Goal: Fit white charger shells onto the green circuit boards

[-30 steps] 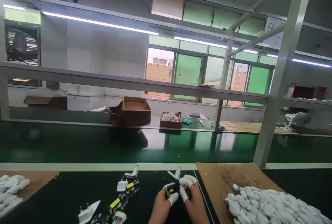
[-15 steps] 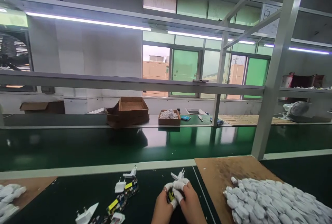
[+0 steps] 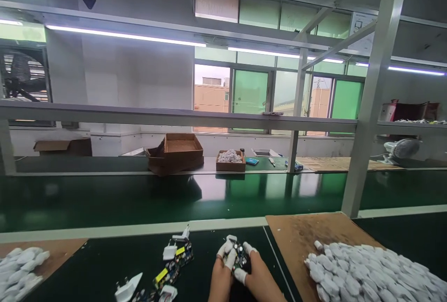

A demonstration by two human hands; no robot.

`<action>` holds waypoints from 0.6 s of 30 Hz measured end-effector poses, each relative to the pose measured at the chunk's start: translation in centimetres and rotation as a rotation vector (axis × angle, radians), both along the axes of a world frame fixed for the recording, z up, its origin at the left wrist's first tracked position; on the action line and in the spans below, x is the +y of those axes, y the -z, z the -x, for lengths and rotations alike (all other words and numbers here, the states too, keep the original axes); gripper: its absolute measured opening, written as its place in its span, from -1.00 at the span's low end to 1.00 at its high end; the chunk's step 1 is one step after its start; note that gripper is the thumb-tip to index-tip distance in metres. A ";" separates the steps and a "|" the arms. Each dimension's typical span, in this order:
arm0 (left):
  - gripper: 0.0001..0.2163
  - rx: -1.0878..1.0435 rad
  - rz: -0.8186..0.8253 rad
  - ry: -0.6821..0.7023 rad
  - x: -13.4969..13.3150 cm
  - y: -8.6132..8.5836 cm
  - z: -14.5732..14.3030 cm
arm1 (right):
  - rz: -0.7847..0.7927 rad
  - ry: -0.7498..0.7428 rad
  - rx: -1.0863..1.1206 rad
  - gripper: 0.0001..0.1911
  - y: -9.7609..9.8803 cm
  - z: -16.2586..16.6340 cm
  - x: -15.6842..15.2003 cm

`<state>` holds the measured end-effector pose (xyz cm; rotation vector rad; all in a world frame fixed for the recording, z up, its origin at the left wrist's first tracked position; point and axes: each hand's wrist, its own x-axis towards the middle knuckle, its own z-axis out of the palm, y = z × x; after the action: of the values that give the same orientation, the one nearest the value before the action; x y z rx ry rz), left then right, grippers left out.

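Between my hands is a small charger circuit board (image 3: 239, 256) with tiny components, a white plastic part at its top end. My left hand (image 3: 222, 269) grips its left side, with white coverings on the fingertips. Around the right edge of the board my right hand (image 3: 256, 271) has its thumb and fingers, covered at the tips too. To the left on the dark mat lies a row of circuit boards with yellow transformers (image 3: 161, 275). Near them are a white plug housing (image 3: 128, 287) with two pins and another white plug (image 3: 183, 235).
A heap of white casings (image 3: 363, 269) covers a brown board (image 3: 303, 232) on the right. More white pieces (image 3: 21, 264) lie at far left. A metal post (image 3: 365, 106) rises at right. Beyond the green conveyor (image 3: 104, 199) stand brown boxes (image 3: 176, 155).
The white pronged plug above my fingers has turned out of sight, and the component side of the board now faces up. My hands have spread slightly apart. The view has shifted a little.
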<state>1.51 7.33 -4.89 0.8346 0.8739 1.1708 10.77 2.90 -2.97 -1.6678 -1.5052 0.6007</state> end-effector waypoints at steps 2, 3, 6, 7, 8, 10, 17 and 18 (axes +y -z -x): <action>-0.61 -0.078 0.064 0.015 -0.2 -0.3 0.0 | 0.035 -0.068 0.002 -0.51 0.4 0.3 0.2; -0.62 -0.099 0.090 0.023 -0.3 -0.5 0.1 | 0.023 -0.060 -0.006 -0.49 0.8 0.3 0.2; -0.66 -0.105 0.133 0.041 -0.5 -1.2 0.6 | -0.071 -0.044 -0.081 -0.41 1.8 -0.1 0.4; -0.67 -0.101 0.138 0.048 -0.5 -1.4 0.8 | -0.082 -0.067 -0.123 -0.39 1.9 -0.3 0.5; -0.67 -0.101 0.139 0.054 -0.5 -1.6 1.0 | -0.084 -0.087 -0.167 -0.39 2.0 -0.6 0.5; -0.65 -0.104 0.150 0.074 -0.4 -1.6 1.2 | -0.076 -0.119 -0.232 -0.40 1.9 -0.9 0.5; -0.65 -0.013 0.147 0.134 0.2 -0.9 1.0 | -0.159 -0.022 -0.271 -0.51 2.0 -1.2 0.2; -0.66 0.014 0.116 0.132 0.2 -0.8 1.0 | -0.177 -0.009 -0.265 -0.50 2.1 -1.3 0.2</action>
<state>0.53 7.53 -4.06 0.7946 0.8759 0.9909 12.09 3.11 -5.07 -1.6508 -1.7003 0.2489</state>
